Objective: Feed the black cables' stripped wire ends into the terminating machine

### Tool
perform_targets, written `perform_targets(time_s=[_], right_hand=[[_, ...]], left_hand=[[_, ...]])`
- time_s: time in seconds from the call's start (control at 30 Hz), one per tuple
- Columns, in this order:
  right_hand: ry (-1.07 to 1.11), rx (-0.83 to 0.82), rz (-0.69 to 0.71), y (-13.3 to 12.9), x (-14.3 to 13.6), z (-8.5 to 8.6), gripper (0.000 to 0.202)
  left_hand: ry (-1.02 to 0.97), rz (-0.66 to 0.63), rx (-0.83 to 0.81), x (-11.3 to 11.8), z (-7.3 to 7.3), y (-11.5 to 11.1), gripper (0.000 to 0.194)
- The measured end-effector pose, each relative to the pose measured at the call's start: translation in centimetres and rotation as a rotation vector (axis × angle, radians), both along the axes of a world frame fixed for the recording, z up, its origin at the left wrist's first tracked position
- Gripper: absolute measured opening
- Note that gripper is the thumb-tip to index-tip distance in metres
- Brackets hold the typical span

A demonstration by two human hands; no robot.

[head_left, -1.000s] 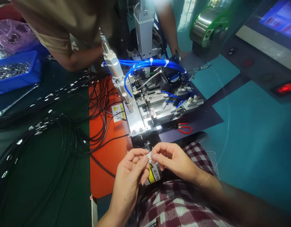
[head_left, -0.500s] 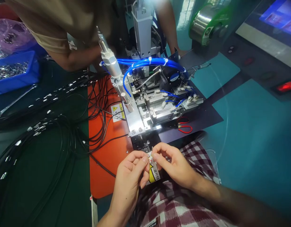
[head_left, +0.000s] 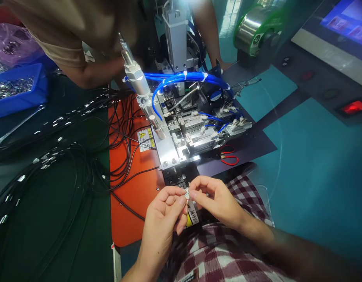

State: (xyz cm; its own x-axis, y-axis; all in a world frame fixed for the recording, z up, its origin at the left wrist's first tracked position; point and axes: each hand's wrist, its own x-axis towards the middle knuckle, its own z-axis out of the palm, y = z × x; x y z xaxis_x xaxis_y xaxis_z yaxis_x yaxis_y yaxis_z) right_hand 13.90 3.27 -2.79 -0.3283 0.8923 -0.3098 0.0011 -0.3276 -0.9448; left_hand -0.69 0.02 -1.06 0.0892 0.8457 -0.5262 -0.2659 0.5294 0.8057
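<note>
My left hand (head_left: 162,219) and my right hand (head_left: 219,205) meet close in front of the machine (head_left: 195,135), thumbs and forefingers pinched. Between the fingertips are thin wires (head_left: 187,194), whitish with a touch of red; most of their length is hidden by my fingers. Both hands are closed on them. Just beneath, a yellow and white label (head_left: 193,214) shows partly on the machine's front. The metal track (head_left: 175,178) of the machine ends right above my fingertips.
Black cables (head_left: 60,156) run across the dark green mat and orange base (head_left: 125,223). Red-handled scissors (head_left: 229,160) lie right of the machine. Blue bin (head_left: 37,84) with metal parts, wrench (head_left: 19,125), solder spool (head_left: 251,29) and screen (head_left: 345,23) stand around. A co-worker's arm (head_left: 101,72) is behind.
My left thumb and fingers have shifted slightly at the wires, and the right fingertips have turned a little. The view has moved marginally; both hands keep their pinch.
</note>
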Motion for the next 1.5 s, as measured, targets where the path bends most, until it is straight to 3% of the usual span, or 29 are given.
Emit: perform_targets(time_s=[0.23, 0.4, 0.47, 0.63, 0.73, 0.8, 1.1, 1.5], right_hand=[[0.076, -0.041, 0.031, 0.5, 0.5, 0.1, 0.020], [-0.042, 0.058, 0.125, 0.9, 1.0, 0.3, 0.013], [-0.094, 0.190, 0.153, 1.0, 1.3, 0.6, 0.010], [-0.356, 0.714, 0.308, 1.6, 2.6, 1.2, 0.008], [-0.448, 0.872, 0.389, 2.1, 3.0, 1.4, 0.008], [-0.411, 0.828, 0.402, 2.2, 3.0, 1.4, 0.007], [-0.140, 0.240, 0.252, 1.3, 2.3, 0.6, 0.010], [-0.009, 0.031, 0.049, 0.1, 0.0, 0.0, 0.011]], left_hand=[[0.021, -0.023, 0.022, -0.1, -0.5, -0.3, 0.019], [0.038, -0.033, 0.015, 0.0, -0.4, -0.5, 0.022], [0.039, -0.030, 0.014, 0.1, -0.2, -0.4, 0.024], [0.070, -0.038, 0.005, 0.4, 0.2, -0.1, 0.027], [0.093, -0.054, -0.009, 0.6, 0.3, -0.1, 0.028], [0.112, -0.048, -0.014, 0.6, 0.4, -0.2, 0.028], [0.076, 0.004, -0.083, 0.3, -0.2, 0.1, 0.028], [0.053, 0.025, -0.072, 0.0, -0.5, -0.4, 0.022]])
